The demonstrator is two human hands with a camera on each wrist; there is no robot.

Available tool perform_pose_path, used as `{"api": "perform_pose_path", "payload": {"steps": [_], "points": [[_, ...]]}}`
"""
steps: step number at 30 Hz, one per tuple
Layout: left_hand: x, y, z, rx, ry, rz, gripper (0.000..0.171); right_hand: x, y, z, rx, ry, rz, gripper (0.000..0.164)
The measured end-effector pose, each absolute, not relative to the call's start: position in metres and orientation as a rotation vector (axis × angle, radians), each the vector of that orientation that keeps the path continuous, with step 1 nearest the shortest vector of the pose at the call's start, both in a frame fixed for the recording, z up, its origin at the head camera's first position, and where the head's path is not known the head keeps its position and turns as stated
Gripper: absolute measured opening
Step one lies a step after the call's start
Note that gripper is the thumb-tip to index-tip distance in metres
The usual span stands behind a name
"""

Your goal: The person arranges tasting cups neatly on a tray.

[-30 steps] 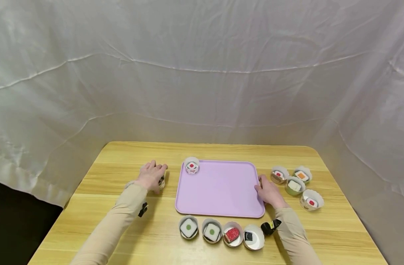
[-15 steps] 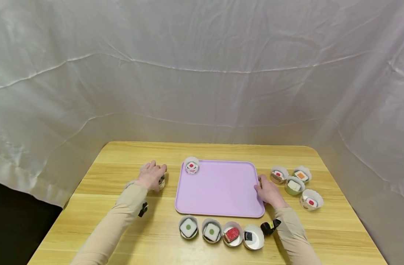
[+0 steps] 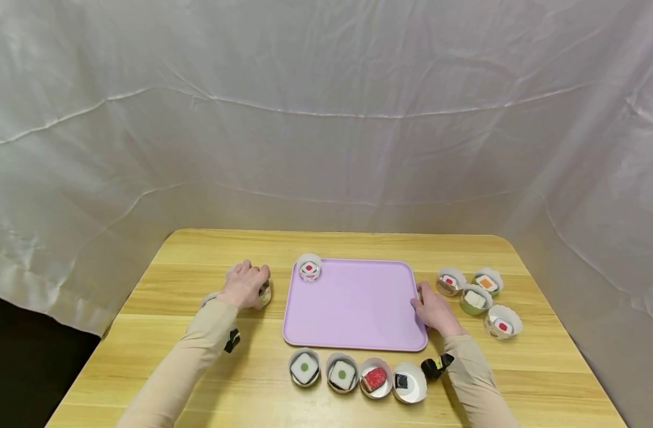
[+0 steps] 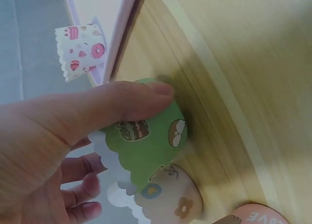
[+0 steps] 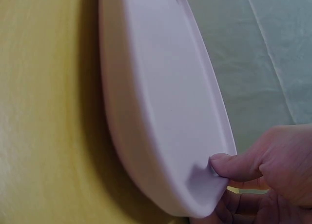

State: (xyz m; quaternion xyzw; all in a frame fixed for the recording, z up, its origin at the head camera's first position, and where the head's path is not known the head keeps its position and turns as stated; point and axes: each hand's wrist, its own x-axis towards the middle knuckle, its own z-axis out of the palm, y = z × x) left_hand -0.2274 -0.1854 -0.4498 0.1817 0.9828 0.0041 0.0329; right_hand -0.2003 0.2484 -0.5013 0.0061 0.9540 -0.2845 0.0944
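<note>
My left hand (image 3: 243, 286) is at the left of the wooden table. In the left wrist view it pinches a green paper cup (image 4: 151, 153), thumb along the near side and the index finger partly hidden behind it, other fingers loosely bent. A cream paper cup with a brown flower (image 4: 178, 199) is right beside the green one, and a pink cup (image 4: 263, 214) shows at the lower edge. My right hand (image 3: 435, 309) grips the right rim of the lilac tray (image 3: 353, 306), thumb on top and fingers below. A white cup with red pictures (image 3: 309, 268) stands in the tray's far left corner.
Along the tray's near side is a row of paper cups: two with green-dotted white pieces (image 3: 305, 367) (image 3: 342, 373), one with a red piece (image 3: 375, 378), one with a dark piece (image 3: 410, 383). Several filled cups (image 3: 476, 300) cluster at the right. Grey cloth (image 3: 326, 148) hangs behind.
My left hand has barely shifted, and a little more of the cup beside its fingers shows on the right. The right hand and tray look the same.
</note>
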Motion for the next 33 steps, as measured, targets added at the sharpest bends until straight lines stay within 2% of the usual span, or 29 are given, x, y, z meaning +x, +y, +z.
{"api": "perform_pose_path", "payload": {"steps": [11, 23, 33], "points": [[-0.224, -0.182, -0.444, 0.539, 3.106, 0.054, 0.057, -0.200, 0.248, -0.501, 0.020, 2.841, -0.851, 0.040], [-0.226, -0.180, -0.440, 0.535, 3.109, 0.350, 0.049, -0.200, 0.248, -0.502, 0.018, 2.844, -0.845, 0.041], [-0.229, -0.179, -0.440, 0.595, 3.045, 0.651, 0.053, -0.200, 0.248, -0.501, 0.013, 2.857, -0.833, 0.040]]}}
